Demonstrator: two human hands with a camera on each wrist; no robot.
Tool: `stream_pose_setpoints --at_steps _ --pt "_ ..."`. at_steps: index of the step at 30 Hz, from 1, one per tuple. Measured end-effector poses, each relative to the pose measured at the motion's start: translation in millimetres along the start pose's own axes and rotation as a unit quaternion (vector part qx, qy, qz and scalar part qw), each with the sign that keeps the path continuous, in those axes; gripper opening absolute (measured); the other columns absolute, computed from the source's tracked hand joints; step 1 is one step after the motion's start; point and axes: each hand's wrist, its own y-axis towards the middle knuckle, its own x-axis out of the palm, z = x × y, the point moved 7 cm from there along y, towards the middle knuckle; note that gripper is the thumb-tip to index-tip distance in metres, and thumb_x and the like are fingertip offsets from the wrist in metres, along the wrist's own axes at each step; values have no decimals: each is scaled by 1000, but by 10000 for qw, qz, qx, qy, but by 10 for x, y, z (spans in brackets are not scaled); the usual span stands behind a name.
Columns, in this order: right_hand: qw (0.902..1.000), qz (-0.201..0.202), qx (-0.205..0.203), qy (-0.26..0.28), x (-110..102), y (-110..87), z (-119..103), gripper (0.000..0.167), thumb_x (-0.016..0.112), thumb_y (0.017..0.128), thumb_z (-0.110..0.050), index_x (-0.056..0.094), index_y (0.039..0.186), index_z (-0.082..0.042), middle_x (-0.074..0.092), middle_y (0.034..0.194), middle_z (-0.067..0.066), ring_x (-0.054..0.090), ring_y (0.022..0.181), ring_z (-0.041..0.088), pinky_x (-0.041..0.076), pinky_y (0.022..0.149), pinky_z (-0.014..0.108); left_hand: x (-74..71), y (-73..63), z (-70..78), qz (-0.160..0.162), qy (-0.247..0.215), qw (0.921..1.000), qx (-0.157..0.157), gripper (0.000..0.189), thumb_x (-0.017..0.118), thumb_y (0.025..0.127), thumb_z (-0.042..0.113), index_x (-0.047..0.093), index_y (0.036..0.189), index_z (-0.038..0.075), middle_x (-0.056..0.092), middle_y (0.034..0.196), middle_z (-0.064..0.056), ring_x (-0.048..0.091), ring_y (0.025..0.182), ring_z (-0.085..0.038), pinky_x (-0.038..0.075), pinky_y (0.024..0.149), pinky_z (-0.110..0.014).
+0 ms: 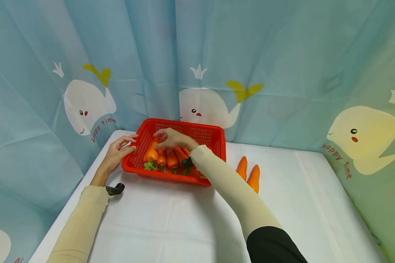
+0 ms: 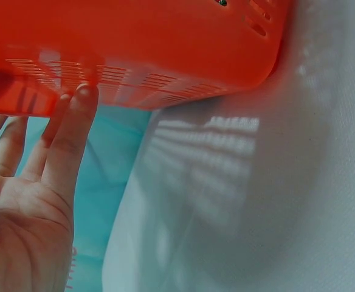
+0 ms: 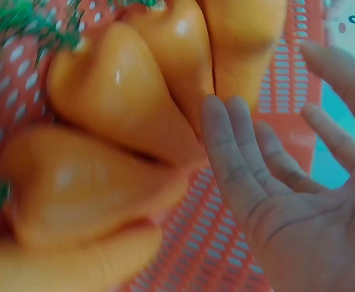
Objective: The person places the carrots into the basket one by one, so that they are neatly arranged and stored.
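A red plastic basket (image 1: 164,176) with slotted walls holds several orange carrots (image 1: 172,159) with green leafy tops. My left hand (image 1: 113,154) is at the basket's left end, its fingertips at the rim. In the left wrist view the fingers (image 2: 69,143) are extended against the red wall. Over the basket, my right hand (image 1: 177,139) reaches in above the carrots. Seen from the right wrist, this hand (image 3: 287,210) has its fingers spread and loosely bent, with nothing between them. Its fingertips are right at the narrow ends of the carrots (image 3: 113,91).
Two more carrots (image 1: 242,168) lie on the white table (image 1: 299,204) to the right of the basket, partly behind my right forearm. A blue curtain (image 1: 283,54) with whale prints hangs close behind the basket and along both sides.
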Motion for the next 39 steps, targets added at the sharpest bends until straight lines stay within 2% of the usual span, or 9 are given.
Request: stream_pose_setpoints --at_steps 4,6,9,15,22,26,31,39 --pt "9987 -27 -268 -431 -127 -187 -68 64 74 96 -23 46 153 -13 54 142 23 66 109 38 58 91 45 15 -26 68 -28 -45 10000 -39 27 63 99 0 54 119 -16 46 153 -25 43 142 -31 51 94 -17" --pt "9966 107 -359 -740 -211 -302 -95 65 75 95 -30 46 153 -20 55 142 19 63 113 32 57 92 40 13 -31 63 -44 -85 9999 -34 28 62 98 -2 53 119 -18 45 153 -28 45 141 -31 52 94 -17" --pt "9928 303 -585 -1003 -332 -501 -141 66 76 94 -36 46 152 -24 56 142 17 61 115 27 56 90 36 3 -25 13 -57 -109 9999 -29 29 62 99 -1 53 120 -18 44 153 -27 47 139 -27 52 93 -18" --pt "9849 624 -1048 -1226 -534 -923 -196 63 76 94 -31 48 150 -21 60 134 14 69 96 26 57 88 36 -11 -29 -41 -9 -67 10000 -13 30 65 99 4 55 121 -14 48 153 -22 48 138 -19 52 94 -17" --pt "9693 1247 -1420 -1575 -796 -1437 -88 62 77 94 -27 50 149 -17 61 131 11 70 92 23 58 84 38 -8 -12 -37 -56 -92 9999 104 30 65 99 3 55 121 -14 49 153 -20 48 138 -18 52 94 -17" --pt "9666 1630 -1356 -1443 -933 -1749 42 62 78 93 -23 52 148 -13 63 127 14 71 89 23 58 79 40 -7 -15 -27 -21 -74 9999 65 29 65 99 3 55 120 -13 50 153 -18 48 139 -17 52 94 -17" --pt "9651 1983 -1261 -1156 -1073 -2125 236 59 76 94 -16 51 148 -10 62 125 17 68 91 27 57 77 43 1 -9 -20 -44 -93 9999 36 29 65 100 5 55 120 -12 50 153 -15 45 142 -25 52 94 -18" --pt "9653 2250 -863 -1004 -1187 -2628 539 58 75 96 -20 50 149 -20 60 131 13 68 101 27 58 83 44 5 -7 -17 -68 -193 9998 45 30 65 100 6 55 120 -13 50 153 -16 45 142 -30 53 93 -19"
